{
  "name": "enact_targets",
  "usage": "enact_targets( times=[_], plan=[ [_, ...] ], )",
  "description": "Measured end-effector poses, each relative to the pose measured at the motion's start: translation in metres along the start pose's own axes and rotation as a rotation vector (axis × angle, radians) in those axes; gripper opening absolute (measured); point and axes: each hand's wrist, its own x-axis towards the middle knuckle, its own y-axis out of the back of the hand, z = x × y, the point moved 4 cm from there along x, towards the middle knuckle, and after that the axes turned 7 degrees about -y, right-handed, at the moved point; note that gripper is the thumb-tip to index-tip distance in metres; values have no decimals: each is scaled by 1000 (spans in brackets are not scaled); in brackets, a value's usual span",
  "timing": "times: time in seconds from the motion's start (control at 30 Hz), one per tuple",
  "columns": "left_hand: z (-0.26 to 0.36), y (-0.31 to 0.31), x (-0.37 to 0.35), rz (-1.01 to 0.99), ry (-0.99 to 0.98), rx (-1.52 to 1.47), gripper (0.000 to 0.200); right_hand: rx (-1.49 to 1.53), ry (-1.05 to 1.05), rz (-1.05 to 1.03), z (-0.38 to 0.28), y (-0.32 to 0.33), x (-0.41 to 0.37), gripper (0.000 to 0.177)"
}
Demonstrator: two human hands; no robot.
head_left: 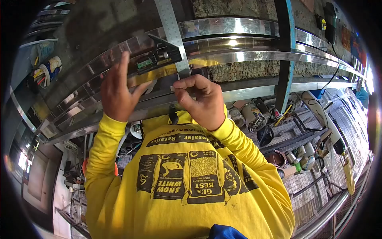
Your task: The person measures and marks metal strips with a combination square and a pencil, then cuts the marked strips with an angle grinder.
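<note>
My left hand (116, 93) is raised over the shiny metal bars with its fingers stretched out and the thumb apart, holding nothing. My right hand (203, 101) is closed in a pinch between thumb and forefinger. A small white piece (172, 89) sticks out at those fingertips; its kind is too small to make out. Just beyond the pinch lies a combination square, its steel rule (171, 24) running away from me across the bars. The square's dark head (169, 53), with a green vial, sits right of my left hand's fingers.
Long polished metal bars (238, 28) run across the bench, crossed by a dark upright bar (285, 55) at right. A tape measure (322, 24) lies far right. A cup of pens and tools (51, 67) stands at left. Cans (252, 115) and tools crowd a lower mesh rack (314, 187).
</note>
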Motion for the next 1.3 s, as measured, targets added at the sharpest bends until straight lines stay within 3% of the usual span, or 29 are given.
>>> enact_targets(
  times=[0.13, 0.33, 0.43, 0.57, 0.67, 0.77, 0.8, 0.9, 1.0, 1.1, 1.23, 1.3],
  plan=[
    [-21, -3, -7, -168, -60, 247, 61, -75, 139, 32, 4, 2, 1, 12],
    [-37, 1, 23, -491, -29, -78, 72, -97, 245, 43, -5, 4, 3, 14],
    [-50, 0, 40, -811, 179, -153, 73, -179, 243, 23, -11, 6, 8, 13],
    [-42, 4, 42, -538, 2, -227, 75, -214, 286, 16, -11, 5, 15, 13],
    [-26, 12, 40, -479, 167, -202, 73, -210, 309, 16, -11, 4, 17, 15],
    [-1, 17, 41, 152, -364, -8, 85, -246, 316, 3, -11, 5, 17, 15],
    [3, 10, 36, 54, -317, -26, 68, -266, 314, -5, -12, 6, 17, 13],
    [21, -16, 41, 32, -532, 38, 57, -289, 295, -23, -16, 6, 17, 14],
    [24, -20, 39, -63, -454, 47, 59, -238, 305, -36, -16, 7, 18, 16],
    [26, -19, 40, -116, -422, 22, 61, -600, 335, 92, -35, 11, 8, 18],
    [27, -19, 40, -147, -401, 53, 61, -681, 355, 285, -46, 33, -3, 18],
    [25, -22, 38, -116, -419, 61, 61, -504, 271, 349, -46, 42, -4, 23]
  ],
)
